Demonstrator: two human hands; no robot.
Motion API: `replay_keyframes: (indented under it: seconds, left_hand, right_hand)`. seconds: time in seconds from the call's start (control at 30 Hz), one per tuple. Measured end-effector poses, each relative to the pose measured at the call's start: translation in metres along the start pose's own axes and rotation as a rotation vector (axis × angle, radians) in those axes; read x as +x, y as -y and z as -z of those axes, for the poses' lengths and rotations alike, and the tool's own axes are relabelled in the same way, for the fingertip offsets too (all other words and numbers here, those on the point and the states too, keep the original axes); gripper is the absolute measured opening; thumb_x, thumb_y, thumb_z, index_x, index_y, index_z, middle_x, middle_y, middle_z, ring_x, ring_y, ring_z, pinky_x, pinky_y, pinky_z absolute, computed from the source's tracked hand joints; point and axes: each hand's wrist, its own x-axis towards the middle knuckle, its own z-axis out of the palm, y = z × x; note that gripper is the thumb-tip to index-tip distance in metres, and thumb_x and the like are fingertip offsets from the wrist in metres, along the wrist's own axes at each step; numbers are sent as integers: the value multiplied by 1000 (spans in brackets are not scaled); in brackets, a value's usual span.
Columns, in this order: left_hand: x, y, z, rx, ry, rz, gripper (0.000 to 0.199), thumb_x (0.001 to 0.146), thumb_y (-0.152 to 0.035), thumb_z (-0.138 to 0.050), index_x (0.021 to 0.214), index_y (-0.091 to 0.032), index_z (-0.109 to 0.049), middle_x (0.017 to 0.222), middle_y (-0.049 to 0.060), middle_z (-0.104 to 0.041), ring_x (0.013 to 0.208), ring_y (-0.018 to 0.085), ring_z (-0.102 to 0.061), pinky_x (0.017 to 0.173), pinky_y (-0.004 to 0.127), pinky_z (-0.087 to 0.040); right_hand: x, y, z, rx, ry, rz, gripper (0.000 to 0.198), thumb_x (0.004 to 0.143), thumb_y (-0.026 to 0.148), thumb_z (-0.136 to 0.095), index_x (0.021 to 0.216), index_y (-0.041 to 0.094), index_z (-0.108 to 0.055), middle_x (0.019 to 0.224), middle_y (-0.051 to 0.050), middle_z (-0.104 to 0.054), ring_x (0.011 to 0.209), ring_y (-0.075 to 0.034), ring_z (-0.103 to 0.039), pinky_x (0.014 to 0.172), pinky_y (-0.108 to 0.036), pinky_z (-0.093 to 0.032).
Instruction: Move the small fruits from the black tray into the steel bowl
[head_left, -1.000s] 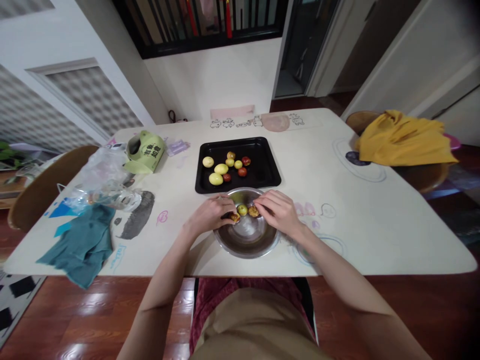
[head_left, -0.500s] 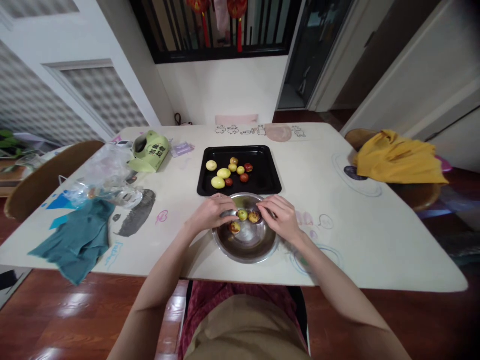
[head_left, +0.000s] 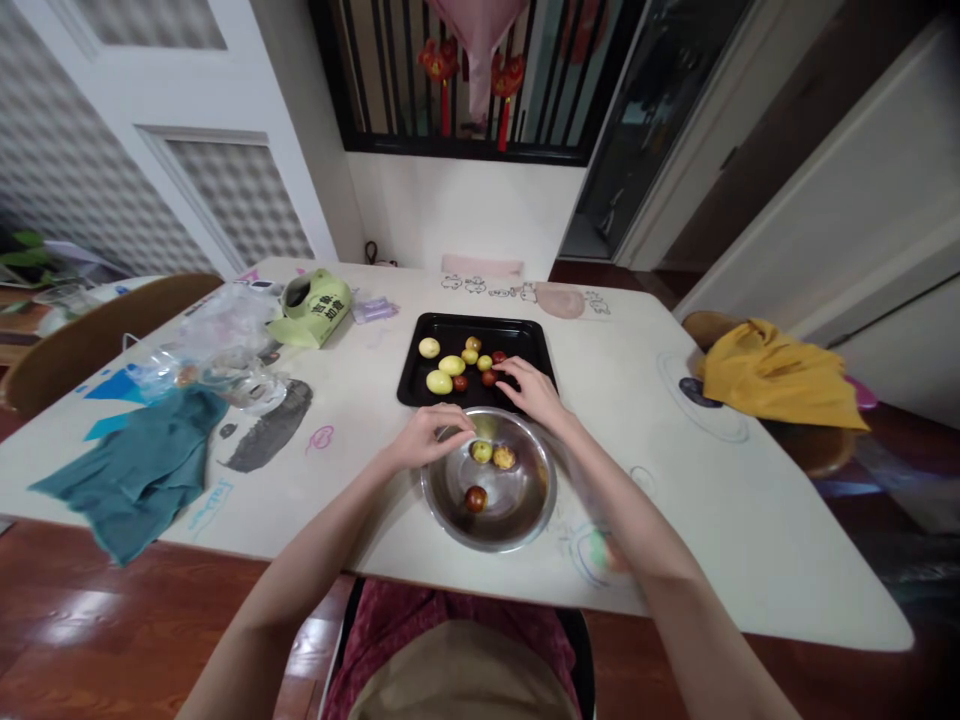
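Observation:
A steel bowl (head_left: 442,520) stands at the table's near side, holding a yellow-green fruit (head_left: 481,452), a speckled yellow-brown fruit (head_left: 504,457) and a dark red-brown jujube (head_left: 475,498). Over its left rim, my left hand (head_left: 433,437) hovers with fingers curved, thumb apart and nothing visible between them. My right hand (head_left: 534,390) reaches past the bowl to the black tray (head_left: 525,335). Its spread fingertips are by a red jujube (head_left: 489,378); whether they touch it I cannot tell. Several yellow fruits, such as a large oval one (head_left: 439,381), also lie in the tray.
On the left are a green printed carton (head_left: 319,308), clear plastic packaging (head_left: 240,375) and a teal cloth (head_left: 142,460). A purple wrapper (head_left: 375,310) lies behind them. A yellow cloth (head_left: 780,375) hangs over a chair at the right. Drawings mark the white tabletop (head_left: 712,540).
My right hand has moved from the bowl forward to the tray. My left hand has drawn back slightly from the fruit. The red-brown jujube in the bowl now sits nearer me. The view has shifted.

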Motion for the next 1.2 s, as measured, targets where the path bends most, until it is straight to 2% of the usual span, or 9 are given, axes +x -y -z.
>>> replay_keyframes:
  seconds: [0.1, 0.23, 0.4, 0.6, 0.73, 0.87, 1.0, 1.1, 1.2]
  left_hand:
    - [-2, 2, -3, -71, -38, 11, 31, 105, -38, -62, 93, -15, -78, 95, 11, -80, 91, 21, -75, 85, 33, -59]
    - [-4, 6, -4, -145, -50, 3, 29, 106, -34, -61, 95, -15, -80, 96, 13, -80, 94, 23, -76, 88, 35, -59]
    - [-3, 7, -3, -183, -42, -44, 26, 106, -29, -60, 100, -15, -81, 96, 13, -82, 98, 25, -77, 89, 37, -60]
    - [-3, 9, -2, -172, -36, -85, 26, 106, -28, -60, 101, -15, -82, 95, 14, -83, 101, 27, -78, 92, 42, -62]
    - [-4, 11, -1, -158, -60, -113, 26, 106, -26, -59, 100, -16, -82, 94, 14, -83, 98, 26, -79, 92, 43, -63]
    - [-5, 9, -3, -79, -143, -159, 25, 106, -24, -57, 97, -16, -80, 89, 13, -81, 94, 25, -79, 85, 40, -64]
    - [-9, 12, -5, 74, -321, -268, 22, 103, -18, -57, 96, -16, -77, 85, 10, -79, 88, 23, -77, 79, 37, -64]
    - [-10, 15, -7, 177, -466, -320, 20, 101, -15, -57, 94, -16, -76, 81, 8, -77, 81, 21, -75, 74, 35, -63]
    - [-10, 16, -7, 222, -495, -360, 19, 99, -11, -57, 94, -15, -75, 80, 8, -76, 79, 20, -74, 72, 34, -62]
  right_hand:
    - [4, -3, -11, -50, 97, -43, 29, 97, 20, -66, 126, 24, -71, 126, -9, -70, 114, -25, -70, 88, -37, -63]
    - [3, -5, -14, -24, 192, -63, 36, 96, 17, -65, 131, 25, -68, 135, -10, -67, 120, -28, -68, 92, -41, -63]
    - [2, -6, -11, 32, 215, -57, 37, 95, 16, -66, 130, 26, -68, 135, -10, -67, 122, -28, -67, 95, -42, -61]
    - [3, -6, -10, 43, 235, -87, 33, 92, 18, -67, 124, 24, -68, 126, -10, -69, 109, -28, -70, 90, -40, -60]
    - [-1, 8, 6, 102, 131, -81, 32, 88, 16, -64, 120, 22, -67, 122, -11, -67, 105, -27, -69, 89, -39, -59]
    - [-10, 47, 38, 193, 79, 12, 31, 94, 18, -61, 124, 24, -65, 120, -10, -66, 109, -26, -68, 94, -39, -58]
    - [-18, 87, 52, 263, 343, 188, 28, 97, 17, -60, 124, 25, -66, 123, -9, -68, 111, -24, -68, 95, -37, -57]
    - [-22, 101, 41, 215, 510, 279, 23, 96, 15, -62, 117, 23, -68, 121, -9, -70, 111, -25, -68, 98, -39, -55]
    - [-24, 103, 26, 153, 602, 330, 23, 94, 12, -66, 115, 21, -69, 119, -9, -72, 111, -26, -67, 101, -41, -52]
